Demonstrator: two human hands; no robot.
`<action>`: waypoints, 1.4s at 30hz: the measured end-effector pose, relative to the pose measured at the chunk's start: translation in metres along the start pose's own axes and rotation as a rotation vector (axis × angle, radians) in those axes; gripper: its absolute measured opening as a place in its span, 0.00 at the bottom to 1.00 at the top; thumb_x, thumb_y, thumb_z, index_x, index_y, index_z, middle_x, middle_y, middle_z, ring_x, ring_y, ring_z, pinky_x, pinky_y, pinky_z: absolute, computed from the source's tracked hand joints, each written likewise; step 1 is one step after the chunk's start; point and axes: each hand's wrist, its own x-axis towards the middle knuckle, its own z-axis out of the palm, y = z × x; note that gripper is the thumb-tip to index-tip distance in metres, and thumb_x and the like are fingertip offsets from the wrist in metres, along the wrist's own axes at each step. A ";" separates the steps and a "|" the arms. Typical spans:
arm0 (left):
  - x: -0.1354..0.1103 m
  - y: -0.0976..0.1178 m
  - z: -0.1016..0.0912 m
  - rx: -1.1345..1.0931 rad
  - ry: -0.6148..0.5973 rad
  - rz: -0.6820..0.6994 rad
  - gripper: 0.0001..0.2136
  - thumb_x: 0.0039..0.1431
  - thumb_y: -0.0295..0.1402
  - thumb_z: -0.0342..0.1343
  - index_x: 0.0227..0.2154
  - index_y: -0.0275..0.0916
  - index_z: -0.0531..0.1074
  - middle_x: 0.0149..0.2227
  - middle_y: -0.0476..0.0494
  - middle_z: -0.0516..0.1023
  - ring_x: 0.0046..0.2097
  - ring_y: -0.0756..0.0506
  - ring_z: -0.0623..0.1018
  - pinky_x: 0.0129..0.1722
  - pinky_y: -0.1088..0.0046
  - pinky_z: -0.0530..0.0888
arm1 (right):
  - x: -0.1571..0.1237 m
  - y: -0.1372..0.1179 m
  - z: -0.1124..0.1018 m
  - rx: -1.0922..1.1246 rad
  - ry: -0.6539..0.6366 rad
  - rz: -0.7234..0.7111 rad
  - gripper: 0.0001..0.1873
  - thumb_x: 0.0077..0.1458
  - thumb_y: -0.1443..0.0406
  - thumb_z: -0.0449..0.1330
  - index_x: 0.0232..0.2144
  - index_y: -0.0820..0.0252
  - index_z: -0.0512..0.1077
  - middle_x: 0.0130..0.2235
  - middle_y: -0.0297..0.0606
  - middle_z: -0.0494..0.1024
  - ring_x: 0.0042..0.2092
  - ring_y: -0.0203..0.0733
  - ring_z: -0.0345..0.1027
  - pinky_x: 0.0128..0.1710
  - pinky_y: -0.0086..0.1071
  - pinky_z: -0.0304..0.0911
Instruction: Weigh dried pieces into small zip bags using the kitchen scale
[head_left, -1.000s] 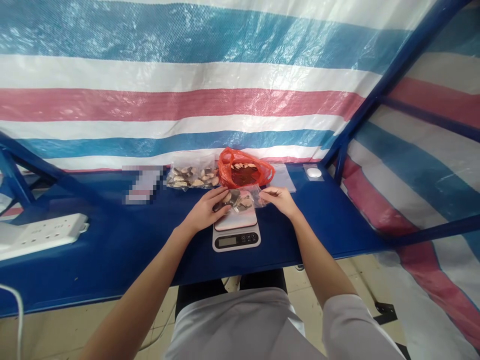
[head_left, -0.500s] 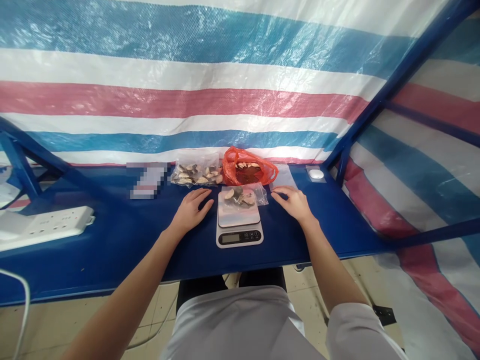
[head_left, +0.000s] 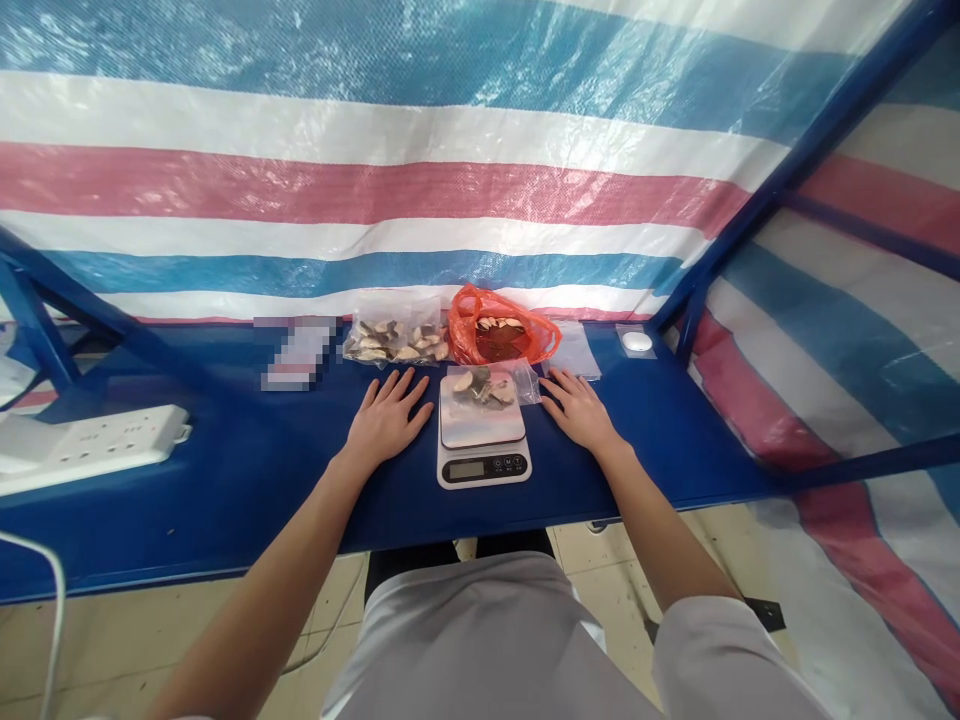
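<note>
My left hand (head_left: 388, 415) lies flat on the blue table with its fingers spread, left of a white digital kitchen scale (head_left: 484, 430). On the other side of the scale my right hand (head_left: 579, 408) rests palm down, fingers apart, holding nothing. A clear zip bag (head_left: 486, 387) with a few dark-and-pale slices lies on the scale's plate, its open-looking end hanging over the right edge near my right fingertips. Behind the scale sits a red plastic bag (head_left: 536, 345), its mouth open on more pale slices. Clear bags of similar slices (head_left: 394, 342) lie beyond my left fingertips.
Flat clear bags (head_left: 576, 350) lie right of the red bag. Farther right is a small white round item (head_left: 637, 342) on clear plastic. A white power strip (head_left: 112, 440) occupies the table's left, and a blurred patch (head_left: 300, 353) covers something nearby. Striped sheeting (head_left: 360, 190) hangs behind.
Both hands have flattened onto the table and their fingers have spread. The camera view has shifted slightly. The scale and the bags stay in place.
</note>
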 end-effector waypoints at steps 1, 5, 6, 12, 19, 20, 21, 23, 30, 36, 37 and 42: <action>0.000 0.000 0.000 0.003 -0.005 -0.003 0.26 0.67 0.47 0.45 0.64 0.47 0.67 0.69 0.40 0.64 0.70 0.31 0.62 0.68 0.42 0.57 | 0.000 0.000 -0.001 0.001 -0.007 0.001 0.26 0.69 0.55 0.48 0.63 0.55 0.69 0.68 0.42 0.64 0.70 0.54 0.55 0.70 0.52 0.51; 0.000 0.002 -0.002 0.000 -0.032 -0.015 0.27 0.67 0.48 0.44 0.65 0.45 0.67 0.69 0.39 0.63 0.70 0.31 0.61 0.68 0.43 0.56 | 0.000 -0.001 -0.002 0.005 -0.016 0.010 0.25 0.69 0.55 0.48 0.63 0.54 0.69 0.68 0.42 0.64 0.70 0.54 0.54 0.70 0.52 0.50; 0.000 0.002 -0.003 -0.001 -0.037 -0.017 0.28 0.67 0.49 0.43 0.65 0.44 0.67 0.69 0.38 0.62 0.70 0.30 0.61 0.68 0.43 0.56 | 0.000 -0.001 -0.002 0.006 -0.016 0.012 0.25 0.69 0.55 0.48 0.63 0.54 0.69 0.68 0.41 0.64 0.70 0.53 0.54 0.70 0.52 0.50; 0.000 0.002 -0.002 0.005 -0.023 -0.011 0.27 0.67 0.47 0.45 0.65 0.46 0.67 0.69 0.40 0.63 0.70 0.31 0.61 0.68 0.43 0.56 | 0.000 -0.001 -0.002 0.001 -0.014 0.009 0.25 0.69 0.56 0.49 0.63 0.54 0.69 0.68 0.41 0.64 0.70 0.53 0.55 0.70 0.51 0.50; 0.000 0.008 -0.008 0.106 -0.089 -0.021 0.27 0.69 0.45 0.42 0.66 0.42 0.64 0.70 0.39 0.60 0.71 0.32 0.60 0.69 0.46 0.56 | 0.000 -0.001 -0.002 -0.021 0.000 -0.004 0.25 0.69 0.56 0.49 0.63 0.54 0.69 0.68 0.42 0.65 0.70 0.53 0.56 0.69 0.52 0.52; 0.001 0.010 -0.010 0.118 -0.100 -0.025 0.27 0.69 0.45 0.42 0.67 0.41 0.64 0.70 0.39 0.60 0.71 0.33 0.59 0.69 0.47 0.56 | 0.000 -0.001 -0.002 -0.021 -0.001 -0.006 0.25 0.69 0.57 0.49 0.63 0.55 0.69 0.68 0.42 0.65 0.70 0.53 0.56 0.69 0.52 0.52; 0.001 0.011 -0.011 0.125 -0.108 -0.030 0.27 0.69 0.45 0.42 0.67 0.41 0.63 0.70 0.39 0.59 0.71 0.33 0.59 0.69 0.48 0.55 | 0.000 -0.001 -0.002 -0.020 -0.002 -0.007 0.25 0.69 0.57 0.49 0.62 0.56 0.70 0.68 0.42 0.65 0.70 0.54 0.56 0.69 0.52 0.52; 0.001 0.013 -0.012 0.132 -0.119 -0.037 0.27 0.69 0.44 0.43 0.67 0.41 0.63 0.71 0.39 0.59 0.71 0.33 0.59 0.70 0.49 0.55 | 0.000 -0.001 -0.003 -0.018 -0.001 -0.007 0.24 0.69 0.57 0.49 0.62 0.56 0.70 0.68 0.43 0.65 0.70 0.54 0.56 0.70 0.52 0.52; 0.000 0.013 -0.012 0.124 -0.108 -0.031 0.27 0.69 0.44 0.43 0.66 0.40 0.64 0.70 0.38 0.60 0.71 0.33 0.59 0.69 0.48 0.55 | 0.000 -0.001 -0.001 -0.010 0.008 -0.009 0.24 0.69 0.58 0.51 0.62 0.55 0.70 0.67 0.42 0.65 0.69 0.54 0.57 0.69 0.53 0.53; 0.000 0.007 -0.006 0.033 -0.045 -0.033 0.26 0.67 0.45 0.47 0.64 0.41 0.68 0.69 0.38 0.63 0.70 0.32 0.61 0.69 0.45 0.57 | 0.001 0.002 -0.001 0.061 0.077 -0.026 0.21 0.67 0.59 0.54 0.58 0.56 0.74 0.65 0.43 0.69 0.68 0.56 0.60 0.67 0.54 0.57; 0.001 0.005 -0.005 0.006 -0.024 -0.033 0.26 0.67 0.45 0.47 0.63 0.40 0.70 0.68 0.37 0.65 0.70 0.32 0.63 0.68 0.45 0.57 | 0.001 0.002 -0.002 0.096 0.107 -0.036 0.21 0.66 0.59 0.55 0.57 0.56 0.75 0.64 0.43 0.70 0.68 0.55 0.60 0.67 0.52 0.59; 0.007 0.004 -0.010 -0.201 0.138 0.017 0.22 0.66 0.44 0.49 0.55 0.37 0.76 0.60 0.34 0.75 0.64 0.34 0.72 0.66 0.48 0.65 | 0.002 -0.003 -0.014 0.409 0.275 -0.016 0.18 0.65 0.58 0.55 0.51 0.54 0.79 0.57 0.41 0.79 0.60 0.52 0.71 0.60 0.46 0.69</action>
